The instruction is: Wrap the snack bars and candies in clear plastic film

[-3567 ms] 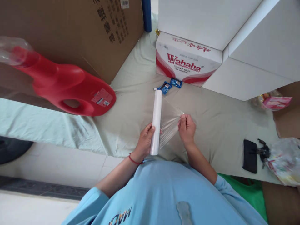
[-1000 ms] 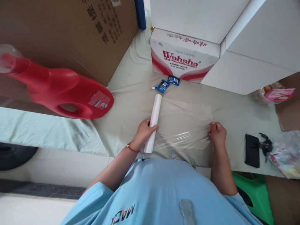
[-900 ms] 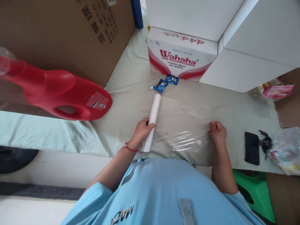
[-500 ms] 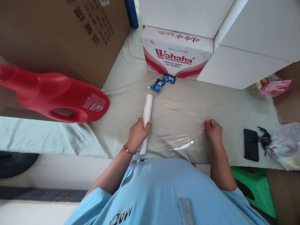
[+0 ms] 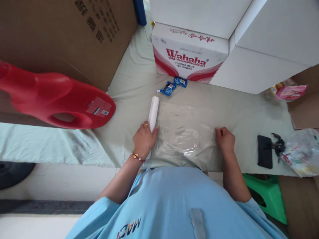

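Observation:
A white roll of clear plastic film [image 5: 154,113] lies lengthwise on the cloth-covered table, pointing away from me. My left hand [image 5: 145,139] is closed around its near half, hiding part of it. From the roll a see-through sheet of plastic film [image 5: 185,132] stretches to the right, wrinkled and shiny near its front. At the sheet's right edge my right hand [image 5: 225,139] pinches the film between thumb and curled fingers. Just beyond the roll's far end are two small blue packets [image 5: 168,88].
A red jug [image 5: 67,99] lies on its side at left, by a large cardboard box [image 5: 99,59]. Behind stand a Wahaba-style water carton marked Wahaha [image 5: 186,59] and white boxes [image 5: 256,66]. A black phone [image 5: 265,152], keys [image 5: 278,146] and a plastic bag [image 5: 304,152] lie right.
My left hand and the roll have shifted slightly left, and the roll leans more. The film looks slacker and more wrinkled. My right hand keeps its pinch nearly in place.

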A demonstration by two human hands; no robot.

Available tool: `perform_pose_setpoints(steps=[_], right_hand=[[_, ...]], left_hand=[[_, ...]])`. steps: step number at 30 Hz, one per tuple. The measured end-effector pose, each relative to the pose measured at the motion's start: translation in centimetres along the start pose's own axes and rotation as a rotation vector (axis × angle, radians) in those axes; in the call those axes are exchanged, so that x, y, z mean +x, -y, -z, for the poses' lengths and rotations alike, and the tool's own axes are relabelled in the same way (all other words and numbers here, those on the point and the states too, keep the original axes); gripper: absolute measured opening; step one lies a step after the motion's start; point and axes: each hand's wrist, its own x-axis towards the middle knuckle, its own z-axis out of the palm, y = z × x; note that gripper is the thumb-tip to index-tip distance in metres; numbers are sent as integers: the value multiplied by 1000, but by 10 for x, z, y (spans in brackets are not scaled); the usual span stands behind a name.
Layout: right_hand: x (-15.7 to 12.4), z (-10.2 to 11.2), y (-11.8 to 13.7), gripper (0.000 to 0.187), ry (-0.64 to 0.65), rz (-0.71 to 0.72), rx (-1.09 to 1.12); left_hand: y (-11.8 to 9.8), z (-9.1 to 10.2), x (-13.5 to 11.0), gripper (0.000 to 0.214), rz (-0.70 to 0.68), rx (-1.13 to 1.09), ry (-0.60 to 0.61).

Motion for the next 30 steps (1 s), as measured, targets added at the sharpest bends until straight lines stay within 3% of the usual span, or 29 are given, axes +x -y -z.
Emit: perform_pose_setpoints(steps=[3,6,9,11,15,18,21,24,27,30], right_hand=[[-11,8,11,53,-105,64,37],[-34,12,27,53,-139,290,92],[-66,6,32,62,92,610,45],[-87,0,24,68,236,745,-36],[-111,-1,-10,70,262,754,-120],[-109,7,-30,62,235,704,-31],[-83,19,-30,51,165,582,92],[-30,26,-1,40,70,491,114],[35,24,62,38,114,622,69],[93,9,149,42,252,791,-62]], left_hand=[[2,-1,0,54,-18,-9,-7],[1,0,-1,52,-39,-9,-15],[0,1,-3,55,-59,-25,-51],[0,1,-3,61,-87,-45,-79],[4,-5,0,58,-236,-14,-122],[6,-14,3,59,-341,12,-102],[7,-20,5,63,-395,26,-47],[6,-23,7,65,-420,43,-31],[5,-24,8,66,-424,44,-35],[4,-24,8,66,-419,48,-42]])
